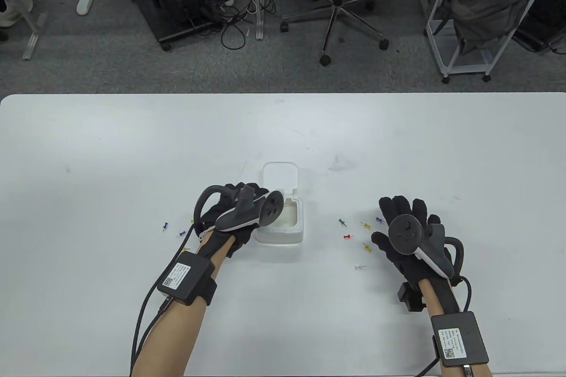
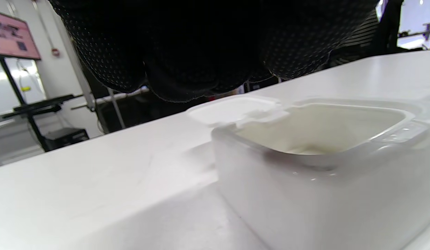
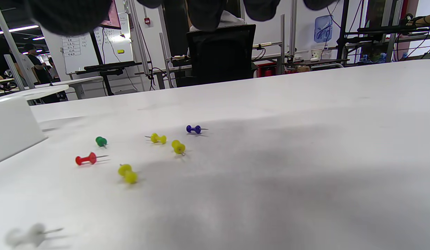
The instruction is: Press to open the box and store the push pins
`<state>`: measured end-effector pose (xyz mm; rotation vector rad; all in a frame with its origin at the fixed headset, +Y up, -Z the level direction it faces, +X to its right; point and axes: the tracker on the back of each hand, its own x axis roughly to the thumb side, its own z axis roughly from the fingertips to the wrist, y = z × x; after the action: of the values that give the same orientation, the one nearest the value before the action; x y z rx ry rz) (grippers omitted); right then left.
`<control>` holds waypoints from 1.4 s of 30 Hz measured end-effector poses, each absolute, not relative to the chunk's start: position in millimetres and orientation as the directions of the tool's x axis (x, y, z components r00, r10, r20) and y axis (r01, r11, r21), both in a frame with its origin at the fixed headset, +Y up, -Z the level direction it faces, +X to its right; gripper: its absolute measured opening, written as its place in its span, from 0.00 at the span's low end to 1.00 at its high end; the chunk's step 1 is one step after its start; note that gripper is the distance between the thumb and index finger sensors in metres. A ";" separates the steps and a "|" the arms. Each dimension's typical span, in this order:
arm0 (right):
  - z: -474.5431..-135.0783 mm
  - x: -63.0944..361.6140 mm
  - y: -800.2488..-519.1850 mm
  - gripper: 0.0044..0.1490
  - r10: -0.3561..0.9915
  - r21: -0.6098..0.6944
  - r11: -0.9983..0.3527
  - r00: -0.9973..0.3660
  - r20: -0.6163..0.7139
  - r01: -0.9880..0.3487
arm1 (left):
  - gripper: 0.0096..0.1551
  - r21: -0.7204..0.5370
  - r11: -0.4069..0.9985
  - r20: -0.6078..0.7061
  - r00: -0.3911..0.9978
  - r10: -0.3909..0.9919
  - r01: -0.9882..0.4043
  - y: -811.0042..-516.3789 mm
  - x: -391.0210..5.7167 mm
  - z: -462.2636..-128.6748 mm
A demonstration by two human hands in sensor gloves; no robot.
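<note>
Box (image 1: pixel 283 218) sits lid-open mid-tabletop (image 1: pixel 132 138), our left hand (image 1: pixel 234 218) resting beside it, grip unclear; right hand (image 1: pixel 409 235) spread flat near the pins (image 1: pixel 349 236). Gloved fingers could easily fumble or scatter those tiny pins.

bright, even overhead light; soft shadows under both gloves on the table (image 1: pixel 132 138); the near white pin (image 3: pixel 30 235) is blurred.
</note>
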<state>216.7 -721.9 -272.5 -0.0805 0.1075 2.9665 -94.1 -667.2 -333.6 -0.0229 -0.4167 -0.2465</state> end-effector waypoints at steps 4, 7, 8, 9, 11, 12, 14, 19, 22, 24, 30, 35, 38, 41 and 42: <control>-272.3 217.1 -722.1 0.48 0.169 0.067 -0.983 -0.984 -0.060 -0.173 | 0.21 0.025 0.966 0.411 0.878 -0.246 0.259 -675.9 -80.3 -336.1; -272.2 217.2 -721.7 0.48 0.170 0.066 -0.982 -0.984 -0.060 -0.174 | 0.21 0.009 0.961 0.415 0.873 -0.255 0.277 -681.3 -73.2 -337.5; -272.2 217.3 -721.7 0.48 0.170 0.063 -0.983 -0.984 -0.060 -0.174 | 0.21 0.014 0.960 0.417 0.871 -0.260 0.280 -682.6 -71.8 -337.9; -272.2 217.4 -721.6 0.48 0.169 0.062 -0.983 -0.984 -0.060 -0.173 | 0.21 0.017 0.958 0.418 0.869 -0.266 0.285 -683.2 -70.3 -338.2; -272.4 217.4 -721.6 0.47 0.170 0.063 -0.983 -0.984 -0.060 -0.174 | 0.21 0.016 0.958 0.419 0.868 -0.266 0.286 -684.2 -69.1 -338.9; -272.5 217.3 -721.6 0.47 0.169 0.062 -0.983 -0.984 -0.061 -0.173 | 0.21 0.018 0.957 0.417 0.868 -0.270 0.289 -684.9 -68.7 -339.5; -272.5 217.2 -721.4 0.47 0.164 0.059 -0.984 -0.984 -0.062 -0.168 | 0.23 0.024 0.953 0.411 0.866 -0.285 0.303 -683.3 -70.3 -339.4; -272.5 217.3 -721.3 0.47 0.164 0.058 -0.984 -0.984 -0.062 -0.168 | 0.26 0.025 0.957 0.389 0.880 -0.275 0.288 -676.4 -81.0 -340.4; -272.5 217.2 -721.4 0.47 0.168 0.058 -0.983 -0.984 -0.061 -0.172 | 0.27 0.016 0.955 0.384 0.880 -0.279 0.295 -673.7 -90.3 -340.9; -272.3 216.0 -721.7 0.47 0.161 0.058 -0.985 -0.985 -0.054 -0.165 | 0.26 0.037 0.949 0.370 0.878 -0.304 0.312 -670.7 -97.5 -341.2; -272.6 217.3 -721.7 0.47 0.169 0.060 -0.983 -0.984 -0.061 -0.172 | 0.27 0.029 0.949 0.310 0.900 -0.307 0.314 -664.2 -129.6 -343.0; -272.9 217.5 -721.8 0.47 0.167 0.059 -0.984 -0.984 -0.062 -0.170 | 0.28 0.010 0.945 0.259 0.911 -0.319 0.328 -670.0 -159.9 -343.6; -272.8 217.7 -721.6 0.47 0.166 0.061 -0.984 -0.984 -0.064 -0.170 | 0.28 -0.022 0.939 0.224 0.917 -0.329 0.342 -679.3 -178.8 -344.8; -272.8 217.8 -721.7 0.47 0.167 0.061 -0.983 -0.984 -0.066 -0.171 | 0.28 -0.052 0.927 0.193 0.915 -0.354 0.370 -688.5 -192.6 -346.3; -272.8 217.7 -721.5 0.47 0.166 0.061 -0.984 -0.984 -0.066 -0.170 | 0.28 -0.067 0.920 0.181 0.912 -0.369 0.386 -691.7 -198.1 -346.9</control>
<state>217.7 -721.5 -272.8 -0.0907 0.0988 2.9696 -198.1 -691.7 -346.9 -0.1024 -0.1662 -0.3895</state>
